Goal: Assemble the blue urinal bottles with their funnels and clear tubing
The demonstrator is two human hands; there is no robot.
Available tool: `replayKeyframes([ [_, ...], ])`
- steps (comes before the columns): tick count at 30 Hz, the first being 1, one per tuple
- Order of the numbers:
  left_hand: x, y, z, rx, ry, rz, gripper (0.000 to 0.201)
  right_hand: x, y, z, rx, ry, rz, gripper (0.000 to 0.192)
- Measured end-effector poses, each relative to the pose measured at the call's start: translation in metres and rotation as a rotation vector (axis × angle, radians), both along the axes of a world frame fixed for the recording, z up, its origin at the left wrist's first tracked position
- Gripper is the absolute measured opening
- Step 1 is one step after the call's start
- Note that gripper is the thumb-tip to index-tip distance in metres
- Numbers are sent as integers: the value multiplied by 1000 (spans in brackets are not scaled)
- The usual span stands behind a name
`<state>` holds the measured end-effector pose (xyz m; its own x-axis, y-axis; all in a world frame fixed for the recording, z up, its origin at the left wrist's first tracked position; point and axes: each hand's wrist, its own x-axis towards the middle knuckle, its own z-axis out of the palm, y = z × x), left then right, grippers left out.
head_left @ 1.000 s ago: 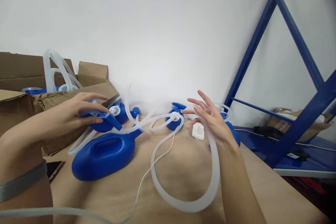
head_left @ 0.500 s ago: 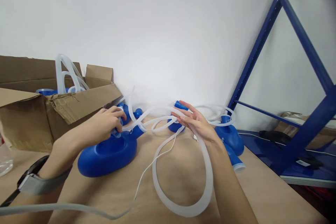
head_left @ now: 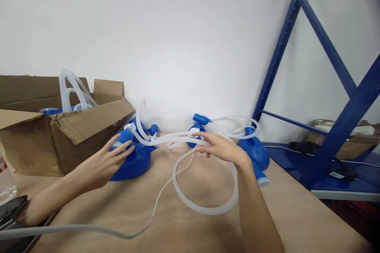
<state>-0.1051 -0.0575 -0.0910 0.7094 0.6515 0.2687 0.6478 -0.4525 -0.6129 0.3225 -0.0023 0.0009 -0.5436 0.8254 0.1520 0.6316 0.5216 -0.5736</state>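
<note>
At the far left an open brown cardboard box (head_left: 35, 138) stands on the tan table surface (head_left: 192, 229), with loops of translucent hose and a bit of blue plastic showing above its rim. No writing or label can be read on the box or on anything else here.

Just right of the box, the left hand (head_left: 103, 162) is spread with fingers apart, its fingertips touching the near side of a blue plastic bottle-shaped container (head_left: 132, 162) that lies on its side on the table. It rests against the container rather than gripping it. The container's long axis runs left to right, and its neck points right and away, toward the wall. At least 3 such blue containers are in view: this 1, a smaller-looking 1 (head_left: 197, 126) behind the middle by the wall, and 1 more (head_left: 257, 152) lying to the right.

A translucent white flexible hose (head_left: 204, 205) runs from the first container's neck across to the right hand (head_left: 221, 148), then drops into 1 large loop lying flat on the table. The right hand's fingers are loosely curled over the hose, palm down. A thin white cord (head_left: 166, 189) crosses the table beneath.

At the right, a blue metal shelving frame (head_left: 350, 114) stands against the wall.
</note>
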Motion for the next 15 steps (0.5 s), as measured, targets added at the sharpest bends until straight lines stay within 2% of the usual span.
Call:
replayKeyframes([
  [2,-10,5,-4,39,-24,17,24,14,-2,0,-46,-74,-2,64],
  [4,-19,11,-7,59,-51,20,31,30,-3,-1,-89,-117,-12,70],
  [8,-31,17,-10,68,-78,26,44,64,-8,0,-65,-111,-105,61],
  [11,-31,15,-6,62,-92,3,45,83,-13,4,67,7,-211,52],
  [15,-25,8,2,54,-124,-15,40,90,-17,11,421,211,-412,53],
])
